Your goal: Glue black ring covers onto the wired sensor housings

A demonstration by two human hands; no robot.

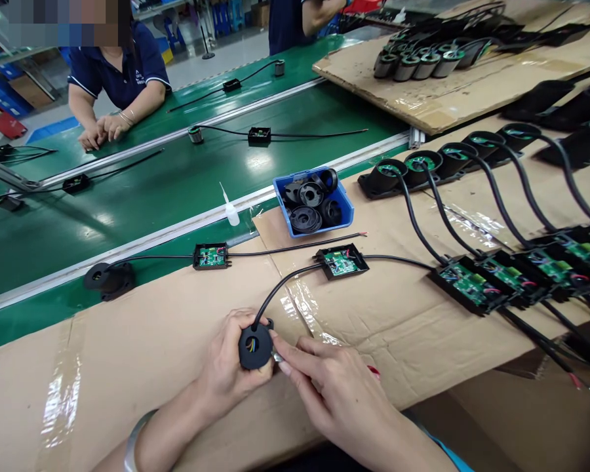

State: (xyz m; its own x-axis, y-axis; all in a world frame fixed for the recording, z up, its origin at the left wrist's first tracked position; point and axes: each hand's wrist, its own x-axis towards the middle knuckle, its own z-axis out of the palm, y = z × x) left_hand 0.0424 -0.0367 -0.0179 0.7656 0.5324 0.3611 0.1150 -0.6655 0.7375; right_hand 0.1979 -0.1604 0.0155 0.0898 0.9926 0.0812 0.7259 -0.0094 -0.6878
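My left hand (236, 354) is wrapped round a black round housing (254, 355), its capped face turned up toward me. Coloured wires show through the hole in the cap. A black cable (280, 283) leaves the housing and runs to an open black box with a green circuit board (343, 261). My right hand (332, 377) is closed, its fingertips at the housing's right edge. Between those fingers a small metal tip (277, 357) pokes out, and a bit of red (373, 372) shows behind the hand; the tool's kind is mostly hidden.
A blue bin (314, 223) of black caps stands ahead, near a white dropper bottle (232, 214). Another wired housing (109, 280) lies left; several line the right, with circuit boxes (472, 285). Beyond the green conveyor (152, 206) sits a person (122, 85).
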